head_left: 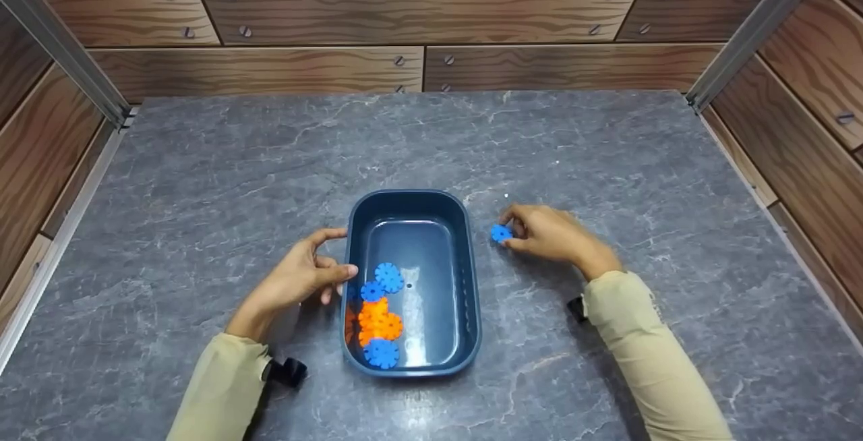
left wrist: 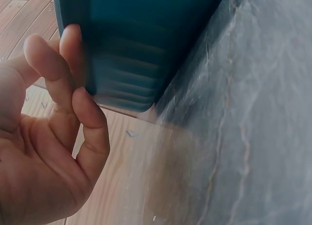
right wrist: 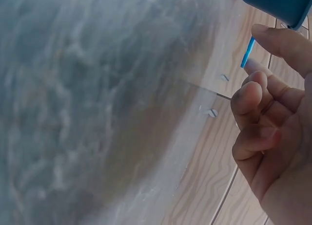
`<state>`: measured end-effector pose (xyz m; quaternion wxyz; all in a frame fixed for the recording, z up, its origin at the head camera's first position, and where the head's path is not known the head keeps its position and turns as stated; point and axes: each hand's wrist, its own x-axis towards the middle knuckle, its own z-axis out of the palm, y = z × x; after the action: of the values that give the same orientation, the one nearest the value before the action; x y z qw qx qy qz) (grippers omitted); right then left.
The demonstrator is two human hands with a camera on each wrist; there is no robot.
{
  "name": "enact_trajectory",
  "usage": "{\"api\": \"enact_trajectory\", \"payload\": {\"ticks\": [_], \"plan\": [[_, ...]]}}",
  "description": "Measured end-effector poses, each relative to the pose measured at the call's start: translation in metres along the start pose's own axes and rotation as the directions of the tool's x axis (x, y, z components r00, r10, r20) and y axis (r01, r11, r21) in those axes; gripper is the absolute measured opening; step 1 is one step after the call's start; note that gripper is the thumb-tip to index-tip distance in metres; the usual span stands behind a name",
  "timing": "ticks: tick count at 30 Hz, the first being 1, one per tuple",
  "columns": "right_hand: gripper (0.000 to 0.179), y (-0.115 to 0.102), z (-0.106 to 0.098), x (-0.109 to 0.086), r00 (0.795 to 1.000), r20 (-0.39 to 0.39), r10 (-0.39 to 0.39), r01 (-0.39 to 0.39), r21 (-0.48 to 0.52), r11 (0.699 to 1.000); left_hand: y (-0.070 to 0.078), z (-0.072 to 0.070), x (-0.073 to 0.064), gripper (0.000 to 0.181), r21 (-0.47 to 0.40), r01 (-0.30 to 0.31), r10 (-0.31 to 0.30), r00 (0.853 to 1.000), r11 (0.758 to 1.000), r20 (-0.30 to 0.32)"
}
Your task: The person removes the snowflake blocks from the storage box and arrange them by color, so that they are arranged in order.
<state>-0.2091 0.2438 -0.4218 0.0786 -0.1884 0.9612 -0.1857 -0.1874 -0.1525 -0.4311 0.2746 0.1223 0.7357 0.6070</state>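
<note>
A deep blue rectangular tray (head_left: 438, 360) stands on the table in the head view. My left hand (head_left: 303, 272) holds its left rim, thumb over the edge and other fingers along the outer wall. In the left wrist view, curled fingers (left wrist: 90, 122) are against the tray's side (left wrist: 122, 54). Right of the tray, my right hand (head_left: 549, 232) pinches a blue notched disc (head_left: 500, 233) between thumb and fingertips. That disc (right wrist: 247, 52) appears edge-on in the right wrist view. Inside the tray, blue discs (head_left: 382, 353) and overlapping orange discs (head_left: 381, 325) lie along the left side.
The grey marbled table (head_left: 270, 158) extends around the tray. Wood-patterned panels (head_left: 418, 9) rise behind it and at both sides, with metal posts (head_left: 755, 36) at the back corners. Dark wrist mounts (head_left: 286, 372) sit by the sleeves.
</note>
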Motion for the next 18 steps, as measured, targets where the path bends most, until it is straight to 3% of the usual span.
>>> {"api": "enact_trajectory", "payload": {"ticks": [8, 18], "plan": [[0.027, 0.0003, 0.0039, 0.0006, 0.997, 0.065, 0.037, -0.036, -0.012, 0.999, 0.0009, 0.0009, -0.0010, 0.072, -0.005, 0.011, -0.011, 1.000, 1.000, -0.008], [0.027, -0.0010, 0.0063, 0.0030, 0.996, 0.086, 0.028, -0.025, -0.034, 0.999, 0.0006, -0.0011, -0.0022, 0.074, -0.040, 0.035, -0.034, 0.999, 0.999, 0.007]]}}
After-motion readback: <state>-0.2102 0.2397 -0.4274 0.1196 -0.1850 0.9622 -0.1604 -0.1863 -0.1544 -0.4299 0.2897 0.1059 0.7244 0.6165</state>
